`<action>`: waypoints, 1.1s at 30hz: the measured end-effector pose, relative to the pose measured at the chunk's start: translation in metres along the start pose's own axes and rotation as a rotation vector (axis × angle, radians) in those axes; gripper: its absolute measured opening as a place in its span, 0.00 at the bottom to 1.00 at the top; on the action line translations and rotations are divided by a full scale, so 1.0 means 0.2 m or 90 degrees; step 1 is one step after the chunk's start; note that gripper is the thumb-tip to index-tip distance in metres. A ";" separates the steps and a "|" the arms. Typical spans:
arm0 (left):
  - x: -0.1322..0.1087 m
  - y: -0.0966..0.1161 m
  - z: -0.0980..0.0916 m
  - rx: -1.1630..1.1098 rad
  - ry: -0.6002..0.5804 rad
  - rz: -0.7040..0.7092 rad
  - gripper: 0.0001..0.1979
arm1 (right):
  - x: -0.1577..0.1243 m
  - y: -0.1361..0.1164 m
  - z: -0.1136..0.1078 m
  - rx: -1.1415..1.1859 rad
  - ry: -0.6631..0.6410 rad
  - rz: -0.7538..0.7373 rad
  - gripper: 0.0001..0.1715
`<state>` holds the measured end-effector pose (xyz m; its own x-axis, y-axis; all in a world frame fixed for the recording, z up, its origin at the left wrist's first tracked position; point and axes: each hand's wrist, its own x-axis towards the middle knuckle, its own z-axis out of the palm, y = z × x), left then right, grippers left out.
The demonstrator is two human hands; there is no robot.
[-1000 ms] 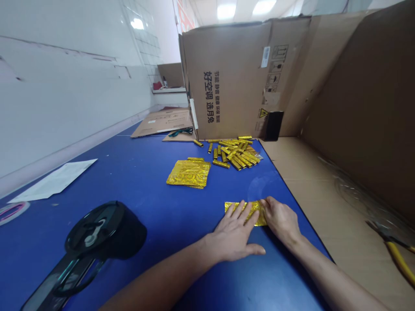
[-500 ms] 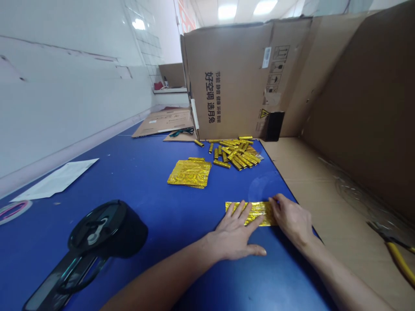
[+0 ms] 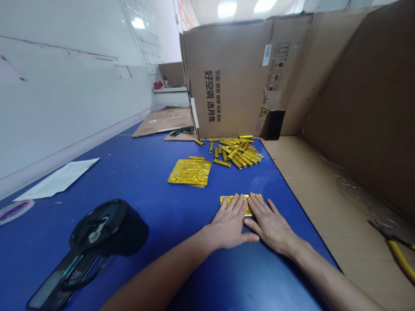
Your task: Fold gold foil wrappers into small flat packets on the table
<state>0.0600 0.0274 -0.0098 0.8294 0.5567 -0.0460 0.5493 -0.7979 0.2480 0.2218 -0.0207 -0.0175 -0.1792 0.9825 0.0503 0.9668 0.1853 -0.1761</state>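
My left hand (image 3: 231,221) and my right hand (image 3: 269,222) lie flat side by side on the blue table (image 3: 145,190), fingers stretched out. Both press on a narrow gold foil strip (image 3: 231,199), which shows only at its far edge and left end beyond my fingertips. A flat stack of gold foil sheets (image 3: 189,172) lies farther away to the left. Behind it a heap of several small gold foil rolls (image 3: 236,151) rests against the cardboard box.
A tall cardboard box (image 3: 233,77) stands at the back, brown cardboard (image 3: 324,203) covers the right side. A black device (image 3: 100,237) sits near left. White paper (image 3: 58,179) and a tape roll (image 3: 14,209) lie at left. Yellow-handled pliers (image 3: 397,252) lie at right.
My right hand slid from the strip's right end to its middle and flattened beside my left hand. The foil strip now looks narrower and lies a little farther from me.
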 end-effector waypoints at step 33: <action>0.00 -0.07 -0.02 0.040 0.007 -0.092 0.43 | -0.01 0.00 -0.07 0.006 0.046 -0.017 0.24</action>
<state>0.0512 0.0393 -0.0101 0.7405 0.6688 -0.0659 0.6682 -0.7222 0.1789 0.2239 -0.0229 -0.0029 -0.1910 0.9735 0.1259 0.9600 0.2120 -0.1831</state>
